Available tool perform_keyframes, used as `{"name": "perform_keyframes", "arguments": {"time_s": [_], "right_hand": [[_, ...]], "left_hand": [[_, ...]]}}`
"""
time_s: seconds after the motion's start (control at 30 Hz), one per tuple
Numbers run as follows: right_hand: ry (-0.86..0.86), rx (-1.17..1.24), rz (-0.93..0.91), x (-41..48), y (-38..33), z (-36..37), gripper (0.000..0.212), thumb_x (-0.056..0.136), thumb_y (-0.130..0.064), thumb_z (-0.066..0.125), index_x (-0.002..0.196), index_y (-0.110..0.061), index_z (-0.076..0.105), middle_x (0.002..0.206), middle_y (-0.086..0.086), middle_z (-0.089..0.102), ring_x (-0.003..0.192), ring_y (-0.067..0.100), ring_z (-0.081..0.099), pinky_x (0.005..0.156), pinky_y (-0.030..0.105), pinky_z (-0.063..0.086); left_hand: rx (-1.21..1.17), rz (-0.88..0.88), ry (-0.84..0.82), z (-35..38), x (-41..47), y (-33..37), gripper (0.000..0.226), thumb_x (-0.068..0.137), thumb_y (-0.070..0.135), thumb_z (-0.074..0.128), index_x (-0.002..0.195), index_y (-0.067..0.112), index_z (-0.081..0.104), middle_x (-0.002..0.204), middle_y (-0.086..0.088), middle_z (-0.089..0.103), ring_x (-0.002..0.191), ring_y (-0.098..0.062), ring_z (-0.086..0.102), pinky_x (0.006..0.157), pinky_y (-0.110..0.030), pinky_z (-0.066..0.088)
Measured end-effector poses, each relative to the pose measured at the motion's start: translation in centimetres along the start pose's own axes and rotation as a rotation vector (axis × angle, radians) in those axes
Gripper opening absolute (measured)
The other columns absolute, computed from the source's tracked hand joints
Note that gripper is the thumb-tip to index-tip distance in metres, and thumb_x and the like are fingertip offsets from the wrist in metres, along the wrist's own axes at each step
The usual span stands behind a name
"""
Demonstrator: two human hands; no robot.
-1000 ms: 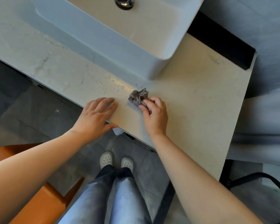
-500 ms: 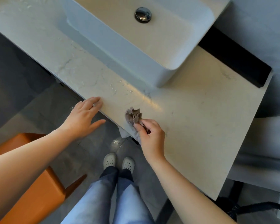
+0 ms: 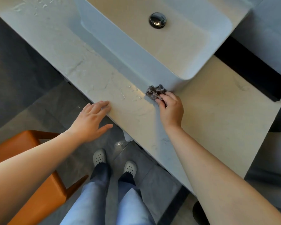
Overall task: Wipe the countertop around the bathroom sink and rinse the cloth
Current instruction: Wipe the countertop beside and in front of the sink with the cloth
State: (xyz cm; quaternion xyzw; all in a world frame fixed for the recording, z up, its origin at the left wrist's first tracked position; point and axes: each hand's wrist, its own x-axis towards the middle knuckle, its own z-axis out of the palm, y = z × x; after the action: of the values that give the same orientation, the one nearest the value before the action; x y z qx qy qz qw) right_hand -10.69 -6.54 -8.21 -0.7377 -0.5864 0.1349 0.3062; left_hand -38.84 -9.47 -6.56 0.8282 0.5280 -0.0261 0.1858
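Observation:
A small crumpled grey cloth [image 3: 154,92] lies on the pale marble countertop [image 3: 217,111], right against the front corner of the white vessel sink [image 3: 152,62]. My right hand [image 3: 170,109] pinches the cloth's near side with curled fingers and presses it to the stone. Water streaks and droplets glisten on the counter just left of the cloth. My left hand [image 3: 92,120] has its fingers straight, their tips resting on the counter's front edge. The sink's chrome drain [image 3: 157,19] shows in the basin.
An orange wooden chair [image 3: 31,184] stands at the lower left, close to my left arm. My legs in jeans and grey clogs [image 3: 113,161] stand on the dark tiled floor. A black gap [image 3: 250,69] runs behind the counter at the right.
My right hand slid the cloth from the counter's front edge back up to the sink's corner. My left hand stays on the counter's front edge. The view tilted up, showing more of the basin.

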Motion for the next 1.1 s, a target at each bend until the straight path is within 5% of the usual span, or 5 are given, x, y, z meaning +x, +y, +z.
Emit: {"name": "perform_keyframes", "arguments": {"time_s": [0.2,0.37,0.5,0.73,1.1], "right_hand": [[0.014,0.030,0.045,-2.6,-1.8,1.2,0.020,0.080,-0.018,0.071,0.099,-0.010,0.073,0.108,0.006,0.068,0.099,0.028,0.057,0.083,0.037,0.047],[-0.058,0.019,0.027,-7.6,-4.2,2.1,0.019,0.078,-0.019,0.073,0.096,-0.012,0.074,0.105,0.001,0.068,0.094,0.022,0.057,0.079,0.030,0.047],[-0.136,0.046,-0.016,-10.6,-5.7,1.9,0.016,0.080,-0.018,0.071,0.095,-0.015,0.074,0.102,-0.005,0.067,0.090,0.018,0.056,0.075,0.028,0.047],[-0.397,0.304,0.064,-10.6,-7.6,0.3,0.013,0.082,-0.012,0.070,0.094,-0.011,0.074,0.090,-0.006,0.063,0.084,0.008,0.060,0.074,0.018,0.048],[0.048,-0.048,0.003,0.9,-4.6,2.1,0.019,0.081,-0.010,0.066,0.097,-0.003,0.072,0.104,0.011,0.066,0.095,0.028,0.060,0.081,0.031,0.048]], "left_hand": [[0.017,0.070,-0.026,0.3,-0.4,-1.2,0.077,0.085,0.062,0.028,0.147,0.017,0.029,0.155,-0.003,0.024,0.143,-0.023,0.020,0.116,-0.043,0.012],[0.033,0.060,0.015,-0.4,0.2,-2.2,0.067,0.089,0.054,0.031,0.137,0.010,0.046,0.144,-0.012,0.040,0.129,-0.032,0.041,0.112,-0.048,0.026],[-0.014,-0.127,0.117,-1.7,1.6,-4.8,0.062,0.091,0.047,0.047,0.135,0.003,0.044,0.140,-0.021,0.040,0.126,-0.042,0.038,0.108,-0.050,0.031],[0.058,-0.031,0.077,-2.6,2.5,-7.1,0.071,0.088,0.045,0.053,0.142,0.003,0.036,0.144,-0.016,0.036,0.132,-0.036,0.032,0.110,-0.049,0.032],[-0.004,0.005,0.141,-3.2,3.5,-7.7,0.058,0.084,0.046,0.060,0.127,0.008,0.051,0.128,-0.012,0.046,0.117,-0.036,0.041,0.100,-0.046,0.039]]}}
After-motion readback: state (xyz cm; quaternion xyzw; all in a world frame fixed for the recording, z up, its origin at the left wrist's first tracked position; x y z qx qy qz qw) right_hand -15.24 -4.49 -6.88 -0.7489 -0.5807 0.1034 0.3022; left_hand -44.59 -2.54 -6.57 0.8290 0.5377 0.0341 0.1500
